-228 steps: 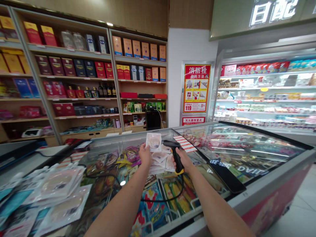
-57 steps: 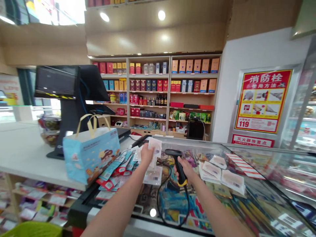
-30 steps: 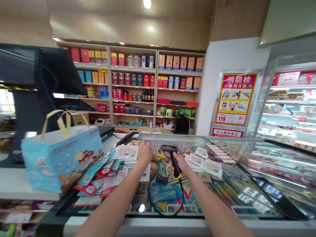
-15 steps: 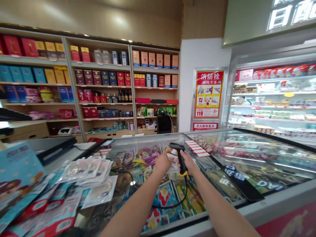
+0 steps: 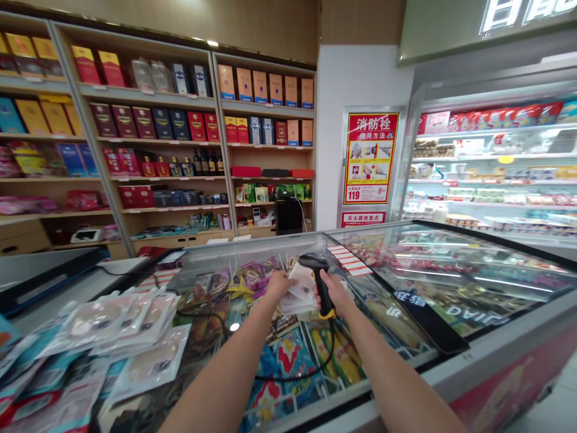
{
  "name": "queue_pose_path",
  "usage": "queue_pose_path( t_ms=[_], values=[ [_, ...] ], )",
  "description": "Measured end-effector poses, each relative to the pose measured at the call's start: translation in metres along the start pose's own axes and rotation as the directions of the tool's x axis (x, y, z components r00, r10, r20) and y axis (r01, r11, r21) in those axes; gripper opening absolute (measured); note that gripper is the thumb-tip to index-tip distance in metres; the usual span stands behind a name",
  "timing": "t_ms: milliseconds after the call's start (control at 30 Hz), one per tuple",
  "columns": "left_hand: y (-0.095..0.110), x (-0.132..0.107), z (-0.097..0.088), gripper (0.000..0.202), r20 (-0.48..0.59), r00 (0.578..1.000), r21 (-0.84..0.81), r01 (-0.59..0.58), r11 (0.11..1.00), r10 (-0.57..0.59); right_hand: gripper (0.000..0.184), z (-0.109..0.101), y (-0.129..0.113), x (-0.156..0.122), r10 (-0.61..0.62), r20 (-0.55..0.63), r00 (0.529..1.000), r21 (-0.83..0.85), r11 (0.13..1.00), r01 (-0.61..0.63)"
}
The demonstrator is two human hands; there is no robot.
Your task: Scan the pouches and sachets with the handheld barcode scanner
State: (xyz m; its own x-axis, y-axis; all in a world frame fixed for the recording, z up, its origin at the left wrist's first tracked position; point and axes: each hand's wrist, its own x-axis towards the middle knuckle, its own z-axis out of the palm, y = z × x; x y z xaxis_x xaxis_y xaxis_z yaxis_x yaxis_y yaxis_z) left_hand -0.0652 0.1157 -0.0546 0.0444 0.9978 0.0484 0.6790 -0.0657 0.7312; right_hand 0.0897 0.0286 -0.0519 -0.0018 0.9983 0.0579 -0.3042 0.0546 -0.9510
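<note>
My right hand [image 5: 337,293] is wrapped round the handle of a black and yellow barcode scanner [image 5: 325,297], whose head tilts to the left. In my left hand [image 5: 278,286] the fingers pinch the left edge of a white plastic packet [image 5: 301,290]. The packet lies just left of the scanner's handle, below its head, and the scanner partly hides it. From the grip a black cable [image 5: 332,346] loops down and left over the freezer's glass top. Both hands are above this glass, with colourful frozen packs [image 5: 288,355] showing through it.
Clear and white packets [image 5: 155,361] lie piled at the left, beside red and blue packs [image 5: 54,400]. A black divider bar [image 5: 428,325] crosses the chest freezer. Shelves of boxes [image 5: 155,123] line the back wall; a lit fridge [image 5: 478,159] stands at the right.
The view has turned right and slightly down. My left hand has shifted left along the packet, away from the scanner, so more of the packet shows. The scanner stays in my right hand.
</note>
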Motion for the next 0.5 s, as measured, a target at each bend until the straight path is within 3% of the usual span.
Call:
queue_pose_path(
  t_ms=[67,133,200,300,500],
  values=[
    [-0.008,0.006,-0.003,0.013,-0.189,0.981,-0.11,-0.063,0.992,0.042,0.051,0.0,0.0,-0.001,0.005,-0.004,1.0,0.013,1.0,-0.005],
    [-0.015,0.012,-0.007,0.015,-0.388,0.921,-0.191,-0.115,0.975,0.033,0.05,0.0,-0.001,-0.002,-0.001,0.001,1.0,0.018,1.0,0.001],
    [-0.022,0.016,-0.01,0.015,-0.499,0.866,-0.281,-0.124,0.952,-0.035,0.049,0.0,-0.002,-0.003,-0.004,0.011,1.0,0.004,1.0,0.004],
    [-0.026,0.018,-0.01,0.015,-0.535,0.84,-0.363,-0.127,0.923,-0.094,0.047,0.001,-0.002,-0.006,0.022,0.026,0.999,-0.04,0.999,-0.02],
    [-0.022,0.011,-0.01,0.013,-0.563,0.826,-0.327,-0.173,0.929,-0.044,0.046,0.003,0.0,-0.008,0.055,0.048,0.997,-0.119,0.992,-0.049]
  ],
)
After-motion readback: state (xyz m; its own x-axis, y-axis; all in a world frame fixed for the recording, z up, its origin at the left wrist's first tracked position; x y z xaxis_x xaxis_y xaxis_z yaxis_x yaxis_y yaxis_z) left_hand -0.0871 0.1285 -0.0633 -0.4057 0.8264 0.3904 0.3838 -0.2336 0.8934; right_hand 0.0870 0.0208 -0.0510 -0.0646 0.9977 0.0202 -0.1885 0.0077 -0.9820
